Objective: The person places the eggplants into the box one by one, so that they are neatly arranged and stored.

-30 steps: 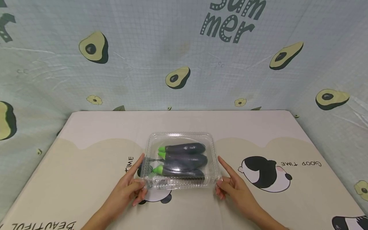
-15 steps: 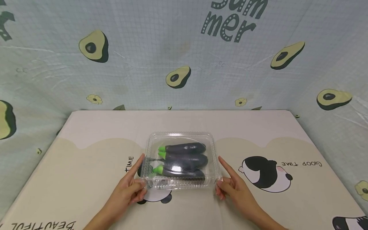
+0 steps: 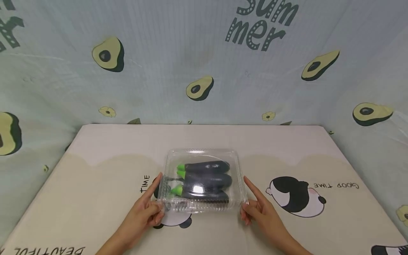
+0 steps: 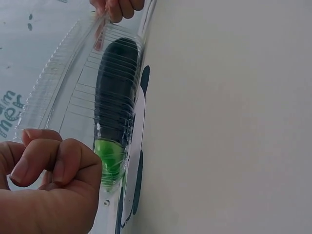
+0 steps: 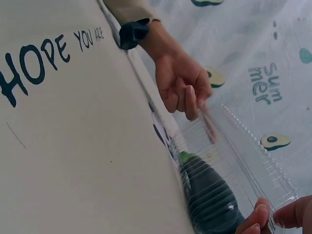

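A clear plastic clamshell container [image 3: 204, 154] lies on the table in the head view. Under its transparent top are 3 eggplants [image 3: 207, 166] with green stems pointing left. My left hand [image 3: 140, 214] pinches the near left corner between thumb and curled fingers, its index finger stretched along the left side. On the near right corner, my right hand [image 3: 262, 212] pinches the rim in the same way, index finger along the right side. The right wrist view shows that thumb-and-finger pinch [image 5: 261, 217] on the plastic edge. In the left wrist view, curled fingers [image 4: 58, 161] partly hide the container's corner.
The table [image 3: 111, 141] has a printed cover with cartoon dogs [image 3: 298, 196] and lettering. Behind it and at both sides hangs a cloth [image 3: 153, 53] with avocado prints. A dark band [image 5: 134, 33] circles my left wrist.
The lower fingers of my left hand have curled in under the thumb. The container and my right hand hold their place; the whole head view has shifted slightly.
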Action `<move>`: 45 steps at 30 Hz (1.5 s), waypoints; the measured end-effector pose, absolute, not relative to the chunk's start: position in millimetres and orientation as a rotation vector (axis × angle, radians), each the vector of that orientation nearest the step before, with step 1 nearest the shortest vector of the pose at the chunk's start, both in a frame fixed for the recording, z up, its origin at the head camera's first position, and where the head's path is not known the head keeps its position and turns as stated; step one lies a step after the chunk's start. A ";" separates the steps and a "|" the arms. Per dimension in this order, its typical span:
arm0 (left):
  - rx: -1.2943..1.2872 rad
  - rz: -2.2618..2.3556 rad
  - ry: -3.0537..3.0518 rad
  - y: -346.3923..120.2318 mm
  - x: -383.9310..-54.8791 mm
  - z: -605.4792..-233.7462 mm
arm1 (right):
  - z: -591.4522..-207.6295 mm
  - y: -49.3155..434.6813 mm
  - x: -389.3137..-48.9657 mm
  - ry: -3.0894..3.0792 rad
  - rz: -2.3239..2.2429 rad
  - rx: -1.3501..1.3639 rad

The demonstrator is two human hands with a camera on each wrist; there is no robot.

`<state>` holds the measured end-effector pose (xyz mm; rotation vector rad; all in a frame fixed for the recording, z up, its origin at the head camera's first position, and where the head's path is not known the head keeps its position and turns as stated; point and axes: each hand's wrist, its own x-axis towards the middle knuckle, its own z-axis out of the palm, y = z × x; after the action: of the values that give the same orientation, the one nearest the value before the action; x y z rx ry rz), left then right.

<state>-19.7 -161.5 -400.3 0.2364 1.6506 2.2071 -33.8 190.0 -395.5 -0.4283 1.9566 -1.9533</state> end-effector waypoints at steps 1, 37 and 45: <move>0.233 2.205 1.643 -161.5 -19.4 -400.8 | -396.2 190.0 -33.2 1.955 -1.951 -0.424; 0.315 2.213 1.641 -160.2 -22.7 -399.6 | -415.8 183.1 -30.5 1.845 -2.270 -0.427; 0.309 2.212 1.650 -160.8 -20.9 -400.6 | -420.9 186.2 -32.7 1.804 -2.253 -0.538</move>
<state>-20.9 -160.8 -400.6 0.3092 1.6499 2.2124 -32.7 186.2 -420.9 -0.5384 1.8044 -2.2529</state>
